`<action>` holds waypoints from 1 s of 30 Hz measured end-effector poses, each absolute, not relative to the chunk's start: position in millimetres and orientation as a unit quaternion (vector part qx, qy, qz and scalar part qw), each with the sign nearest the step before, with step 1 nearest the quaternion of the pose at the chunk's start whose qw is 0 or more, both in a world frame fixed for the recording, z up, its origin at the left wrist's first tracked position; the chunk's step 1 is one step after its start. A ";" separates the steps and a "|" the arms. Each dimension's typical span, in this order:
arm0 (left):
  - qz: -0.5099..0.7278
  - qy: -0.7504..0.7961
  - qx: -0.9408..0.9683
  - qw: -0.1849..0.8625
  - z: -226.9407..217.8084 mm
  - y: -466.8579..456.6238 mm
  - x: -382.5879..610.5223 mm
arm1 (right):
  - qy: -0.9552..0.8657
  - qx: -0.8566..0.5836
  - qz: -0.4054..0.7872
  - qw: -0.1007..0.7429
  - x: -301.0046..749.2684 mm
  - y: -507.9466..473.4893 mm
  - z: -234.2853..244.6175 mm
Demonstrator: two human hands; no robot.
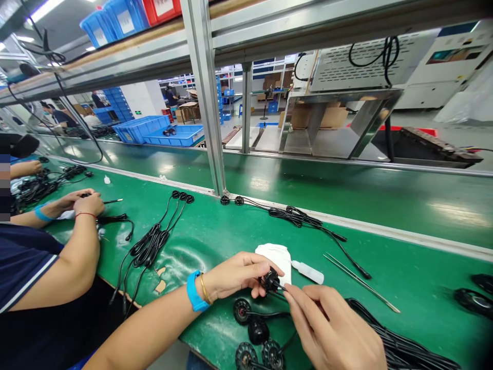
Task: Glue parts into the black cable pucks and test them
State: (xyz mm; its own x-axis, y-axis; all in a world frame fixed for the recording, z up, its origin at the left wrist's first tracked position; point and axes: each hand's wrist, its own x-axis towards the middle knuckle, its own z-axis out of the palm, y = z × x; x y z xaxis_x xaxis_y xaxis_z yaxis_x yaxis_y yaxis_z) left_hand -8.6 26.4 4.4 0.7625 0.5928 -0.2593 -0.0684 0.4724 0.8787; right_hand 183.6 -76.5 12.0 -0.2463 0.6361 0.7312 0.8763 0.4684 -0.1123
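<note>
- Left hand (pixel 234 275) pinches the small black part (pixel 270 281) above the counter (pixel 404 267).
- Right hand (pixel 335 329), just right of it, nips its lead (pixel 280 291) (thin, partly hidden), which runs between them.

Bright overhead light, belt (pixel 346 205) glare, warped edges

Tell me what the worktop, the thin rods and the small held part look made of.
Worktop: green mat, likely rubber or vinyl, with soft glare. Thin rods: probably bare metal, silvery. Small part, between left hand and right hand: seems black plastic, dull; too small to be sure.
</note>
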 end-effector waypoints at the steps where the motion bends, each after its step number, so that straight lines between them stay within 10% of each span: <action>1: 0.207 0.277 0.470 0.812 4.3 26.1 -8.4 | -0.770 -0.495 -0.155 0.373 182.9 -76.8 11.7; 30: 0.248 0.326 0.551 0.728 3.1 16.1 -0.3 | -0.758 -0.519 -0.142 0.368 173.6 -73.5 5.6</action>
State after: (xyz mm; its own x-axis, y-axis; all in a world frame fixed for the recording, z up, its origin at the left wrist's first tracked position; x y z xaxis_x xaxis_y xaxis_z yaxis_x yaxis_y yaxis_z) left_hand -0.3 16.1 3.1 0.6652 0.7191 -0.2011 -0.0019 0.2709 0.9626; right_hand 173.6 -73.5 5.6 -0.1897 0.6834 0.7050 0.8919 0.4201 -0.1672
